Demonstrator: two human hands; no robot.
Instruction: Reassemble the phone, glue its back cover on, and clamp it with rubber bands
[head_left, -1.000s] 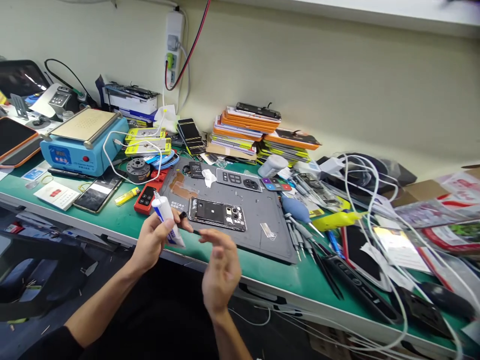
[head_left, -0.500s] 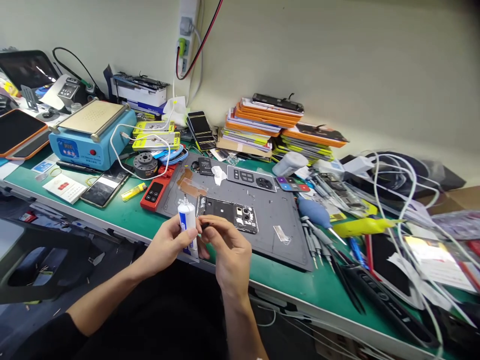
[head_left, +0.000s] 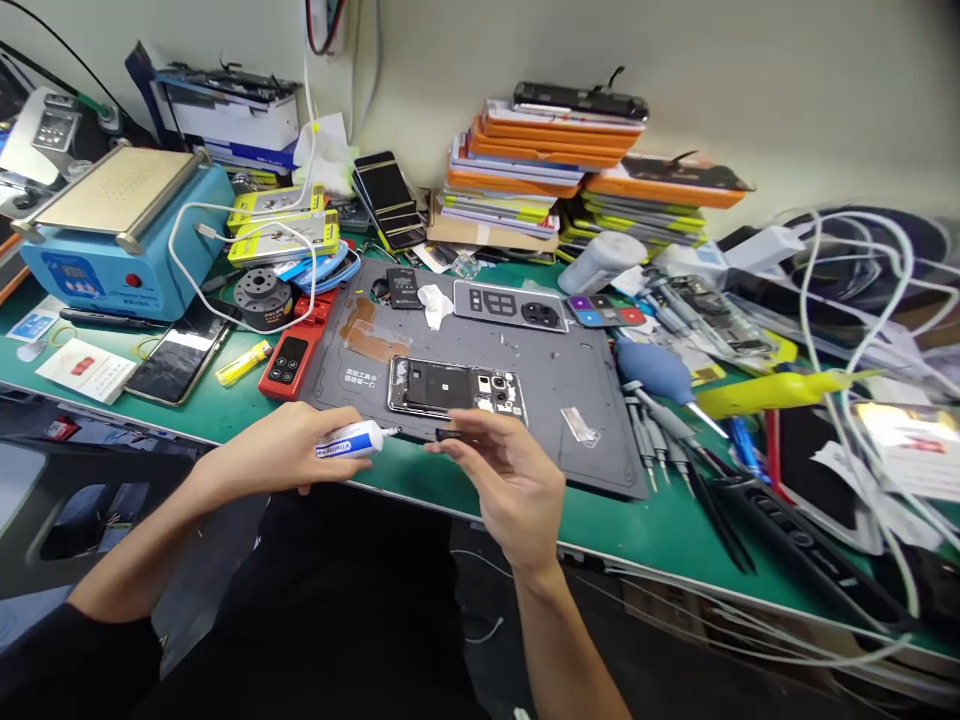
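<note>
I see the green bench (head_left: pixel 600 525) stretching past both hands to either side, and on it the grey mat (head_left: pixel 555 380) just beyond the fingertips, probably laid there to protect the surface and keep small parts together. Well to the left of the left hand (head_left: pixel 292 445) sits the blue machine (head_left: pixel 127 240), I'd guess parked aside to leave elbow room. The back cover (head_left: pixel 510 303) lies on the mat, farther beyond the right hand (head_left: pixel 517 480), perhaps so it stays clear of the fingers. The opened phone (head_left: pixel 442 385) lies flat just past the gap between the hands, innards up, which I judge keeps them within easy reach. The left hand grasps the white-and-blue tube (head_left: pixel 349 440) by its body, nearly level, nozzle toward the right hand. The right hand pinches a small black piece (head_left: pixel 442 435) between thumb and fingertips, apart from the nozzle but facing it; it looks like the tube's cap, though I cannot be sure.
</note>
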